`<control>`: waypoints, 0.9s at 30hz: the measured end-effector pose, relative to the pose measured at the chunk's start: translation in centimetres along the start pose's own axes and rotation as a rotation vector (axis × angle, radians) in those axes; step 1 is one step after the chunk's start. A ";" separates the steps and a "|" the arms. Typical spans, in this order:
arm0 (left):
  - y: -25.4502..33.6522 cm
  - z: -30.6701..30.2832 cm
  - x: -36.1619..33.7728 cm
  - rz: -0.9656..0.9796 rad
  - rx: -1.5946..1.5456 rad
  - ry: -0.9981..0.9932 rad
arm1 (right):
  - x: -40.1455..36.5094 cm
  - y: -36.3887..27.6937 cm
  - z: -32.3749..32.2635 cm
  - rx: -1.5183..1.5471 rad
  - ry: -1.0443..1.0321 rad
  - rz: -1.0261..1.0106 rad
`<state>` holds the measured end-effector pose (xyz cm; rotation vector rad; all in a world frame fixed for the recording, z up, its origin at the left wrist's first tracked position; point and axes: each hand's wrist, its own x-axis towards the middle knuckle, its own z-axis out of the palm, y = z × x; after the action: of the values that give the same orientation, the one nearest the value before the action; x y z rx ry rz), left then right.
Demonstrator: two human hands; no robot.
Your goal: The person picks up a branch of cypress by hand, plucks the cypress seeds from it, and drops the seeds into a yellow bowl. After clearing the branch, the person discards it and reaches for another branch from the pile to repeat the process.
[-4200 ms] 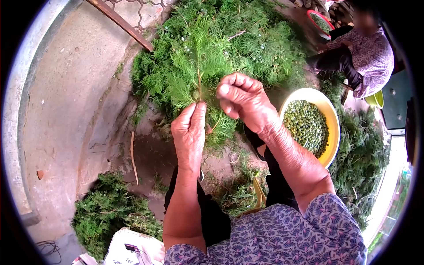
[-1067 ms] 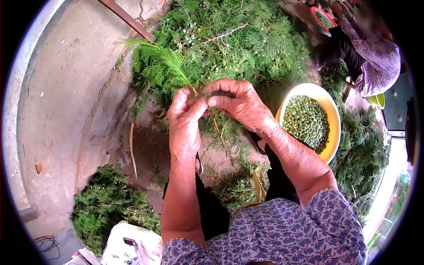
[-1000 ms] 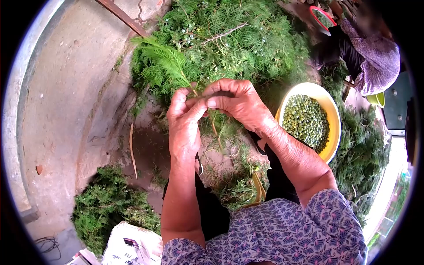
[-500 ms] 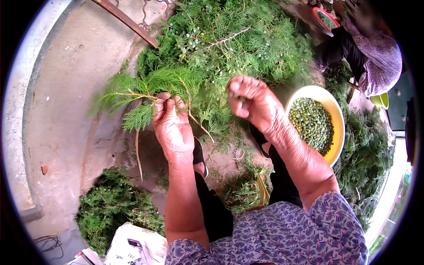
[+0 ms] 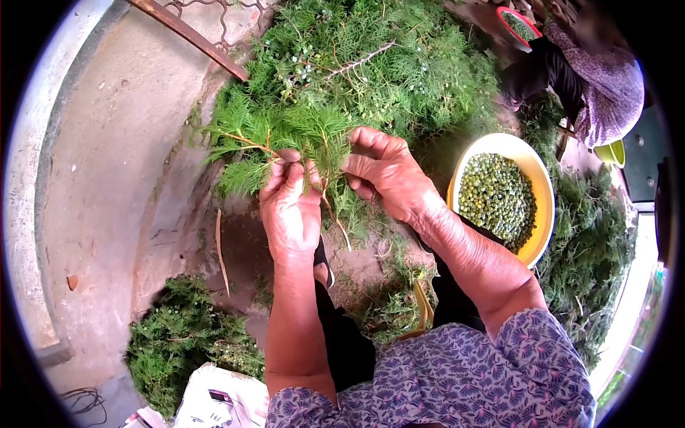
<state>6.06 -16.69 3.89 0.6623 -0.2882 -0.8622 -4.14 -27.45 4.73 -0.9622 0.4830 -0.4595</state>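
Note:
My left hand (image 5: pixel 291 203) pinches the stem of a feathery green sprig (image 5: pixel 250 143), whose leaves spread above and to the left of the fingers. Close by on the right, my right hand (image 5: pixel 389 171) has its thumb and fingers bent together at the sprig's right edge; whatever lies between the fingertips is too small to tell. A pale yellow basin (image 5: pixel 546 192) stands beside my right forearm. Small round green berries (image 5: pixel 496 196) fill much of it.
Cut branches (image 5: pixel 378 71) are heaped ahead, with a smaller heap (image 5: pixel 182 328) at lower left and more greenery (image 5: pixel 589 235) at right. A person (image 5: pixel 606 78) sits at upper right near a red-rimmed container (image 5: pixel 519 27). A wooden bar (image 5: pixel 189 39) slants at upper left.
My right hand has moved slightly down and left to the sprig. The sprig and my left hand have shifted right, and the leaves now bunch closer to the right fingers.

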 end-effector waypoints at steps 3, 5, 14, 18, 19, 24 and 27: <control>-0.1 0.4 -0.5 -0.032 0.165 0.060 | -0.4 -0.5 0.4 -0.138 0.026 -0.046; -0.6 0.3 -0.5 0.001 0.302 0.142 | -0.3 0.0 0.4 -0.277 0.069 -0.140; -0.6 0.9 -0.6 -0.031 0.401 0.066 | -0.3 -0.7 0.7 -0.226 0.036 -0.081; -0.5 0.6 -0.4 -0.074 0.180 0.059 | -0.1 -0.1 0.3 0.115 0.007 0.062; -0.4 1.0 -0.4 -0.108 0.173 0.093 | -0.1 0.0 0.2 0.258 -0.002 0.108; 0.2 -1.0 -0.3 -0.070 0.089 0.107 | 1.1 -2.4 -2.3 0.346 0.106 -0.080; 0.8 -1.2 0.0 -0.068 0.056 0.125 | 1.1 -4.1 -4.5 0.357 0.212 -0.077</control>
<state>7.12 -15.85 3.51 0.7787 -0.1794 -0.8758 -6.51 -33.11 5.86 -0.5919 0.5338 -0.6961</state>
